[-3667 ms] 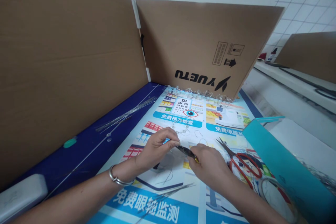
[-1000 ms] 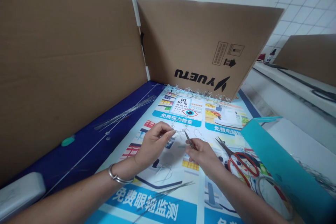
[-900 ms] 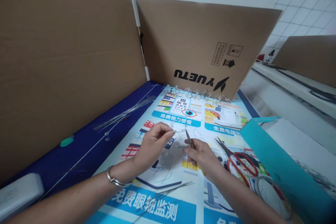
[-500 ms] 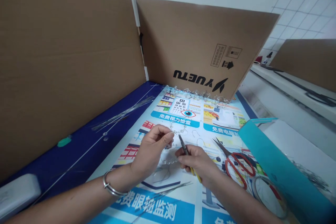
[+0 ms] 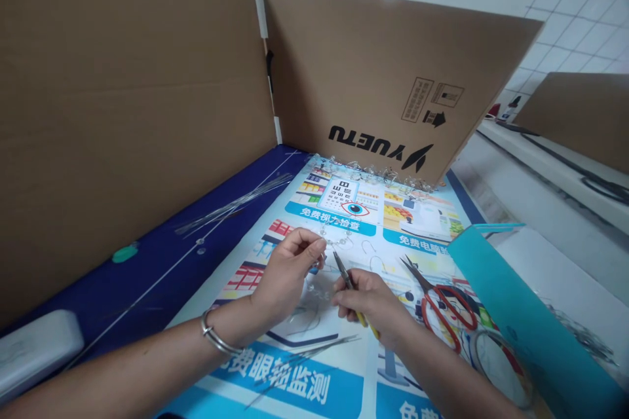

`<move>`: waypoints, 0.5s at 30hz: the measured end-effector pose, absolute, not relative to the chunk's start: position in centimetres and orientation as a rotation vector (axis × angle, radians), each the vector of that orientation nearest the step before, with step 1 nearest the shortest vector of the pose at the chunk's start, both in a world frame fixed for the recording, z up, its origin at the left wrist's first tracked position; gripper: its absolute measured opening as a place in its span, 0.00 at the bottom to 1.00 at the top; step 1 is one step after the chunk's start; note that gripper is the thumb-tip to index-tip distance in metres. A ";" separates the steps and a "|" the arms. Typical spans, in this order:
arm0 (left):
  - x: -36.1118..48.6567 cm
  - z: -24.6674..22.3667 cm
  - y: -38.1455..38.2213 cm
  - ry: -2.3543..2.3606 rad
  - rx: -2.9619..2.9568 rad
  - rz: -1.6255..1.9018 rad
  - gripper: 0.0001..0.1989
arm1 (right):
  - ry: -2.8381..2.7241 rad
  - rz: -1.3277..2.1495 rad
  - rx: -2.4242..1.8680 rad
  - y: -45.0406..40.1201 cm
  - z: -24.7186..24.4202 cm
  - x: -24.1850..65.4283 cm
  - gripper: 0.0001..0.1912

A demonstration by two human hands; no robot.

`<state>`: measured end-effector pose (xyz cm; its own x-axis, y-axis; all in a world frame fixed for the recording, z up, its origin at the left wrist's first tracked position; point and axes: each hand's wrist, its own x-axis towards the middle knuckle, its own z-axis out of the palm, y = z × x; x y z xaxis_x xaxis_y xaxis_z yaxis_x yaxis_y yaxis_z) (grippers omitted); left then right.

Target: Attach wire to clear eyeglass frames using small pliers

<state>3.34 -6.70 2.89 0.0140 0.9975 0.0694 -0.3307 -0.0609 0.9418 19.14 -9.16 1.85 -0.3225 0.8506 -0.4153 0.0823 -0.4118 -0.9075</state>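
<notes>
My left hand (image 5: 286, 270), a metal bangle at its wrist, pinches a strand of small clear beads (image 5: 348, 234) between thumb and forefinger. More of the beads hang below those fingertips, over the printed sheet. My right hand (image 5: 376, 306) is wrapped round slim pliers (image 5: 343, 269) with dark jaws and yellow handles. The jaw tips point up toward the left fingertips, a small gap apart from them. Whether the jaws hold any wire is too fine to tell. Bent wire hooks (image 5: 368, 247) lie just beyond the pliers.
Red-handled scissors (image 5: 448, 306) and a clear round roll (image 5: 501, 366) lie right, beside a turquoise folder (image 5: 515, 301) with metal pieces. Straight wires (image 5: 236, 206) lie left; others (image 5: 314, 357) lie in front. Cardboard panels (image 5: 393, 65) stand behind, clear beaded pieces (image 5: 378, 172) along their foot.
The pliers' tips have drawn slightly away from the left fingertips. My left hand has turned a little, still pinching the strand. The whole view has shifted slightly.
</notes>
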 end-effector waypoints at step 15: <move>3.0 1.4 -5.3 0.938 1.016 1.316 0.08 | -0.882 1.760 -1.296 -8.4 1.7 19.7 0.13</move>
